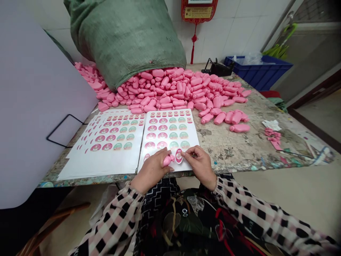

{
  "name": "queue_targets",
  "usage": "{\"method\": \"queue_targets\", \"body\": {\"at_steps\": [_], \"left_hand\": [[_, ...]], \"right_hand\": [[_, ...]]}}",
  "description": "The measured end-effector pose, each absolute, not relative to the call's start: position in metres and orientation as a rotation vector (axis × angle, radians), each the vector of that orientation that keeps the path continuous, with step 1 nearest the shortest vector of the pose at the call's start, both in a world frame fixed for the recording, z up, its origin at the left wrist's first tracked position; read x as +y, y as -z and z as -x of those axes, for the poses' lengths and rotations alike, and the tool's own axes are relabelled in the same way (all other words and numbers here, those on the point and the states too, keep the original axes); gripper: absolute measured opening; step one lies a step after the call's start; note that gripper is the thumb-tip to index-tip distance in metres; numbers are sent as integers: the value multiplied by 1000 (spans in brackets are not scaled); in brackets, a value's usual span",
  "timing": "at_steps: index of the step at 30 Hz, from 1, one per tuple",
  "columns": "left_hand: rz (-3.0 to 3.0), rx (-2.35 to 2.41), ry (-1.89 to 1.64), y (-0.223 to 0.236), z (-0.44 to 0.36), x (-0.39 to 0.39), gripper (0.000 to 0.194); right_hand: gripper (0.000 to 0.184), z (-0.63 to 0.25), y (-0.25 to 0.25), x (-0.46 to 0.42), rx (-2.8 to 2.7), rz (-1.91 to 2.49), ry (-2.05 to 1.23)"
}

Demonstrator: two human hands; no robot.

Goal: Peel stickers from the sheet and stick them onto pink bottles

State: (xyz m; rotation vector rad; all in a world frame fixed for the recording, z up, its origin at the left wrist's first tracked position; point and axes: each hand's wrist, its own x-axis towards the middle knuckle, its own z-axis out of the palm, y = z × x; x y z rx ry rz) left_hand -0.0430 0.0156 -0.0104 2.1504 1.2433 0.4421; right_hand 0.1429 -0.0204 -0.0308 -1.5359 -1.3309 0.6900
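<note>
My left hand (pixel 154 166) is closed around a small pink plastic bottle (pixel 167 161), its narrow neck pointing right. Between the thumb and fingers of my right hand (pixel 200 164) is a round pink-and-white sticker (pixel 178 156), peeled up and held just beside the bottle's neck. Both hands are over the lower part of a sticker sheet (pixel 191 137), which carries rows of pink and green labels. Left of it lies a fanned stack of similar sheets (pixel 112 165). My fingers cover part of the sheet's bottom row.
A green woven sack (pixel 133 39) spills a big heap of pink bottles (pixel 178 89) across the table (pixel 223 149). At the back right are a black tape dispenser (pixel 218 67) and a blue crate (pixel 261 73). A crumpled white tissue (pixel 271 124) and pink scraps (pixel 273 137) lie at right.
</note>
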Motion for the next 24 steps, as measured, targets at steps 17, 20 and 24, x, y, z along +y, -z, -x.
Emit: {"method": "queue_targets", "body": {"at_steps": [17,20,24], "left_hand": [[-408,730,-892,-22,-10,5,37],[-430,712,-881,-20,-15,4,36],[-453,704,-858,-17,-14,4,41]], "right_hand": [[25,-148,-25,-24,-1112,1301,-1065],[25,-147,-24,-26,-1139,1334,-1069],[25,-144,-21,-25,-1152,1359,-1085]]}}
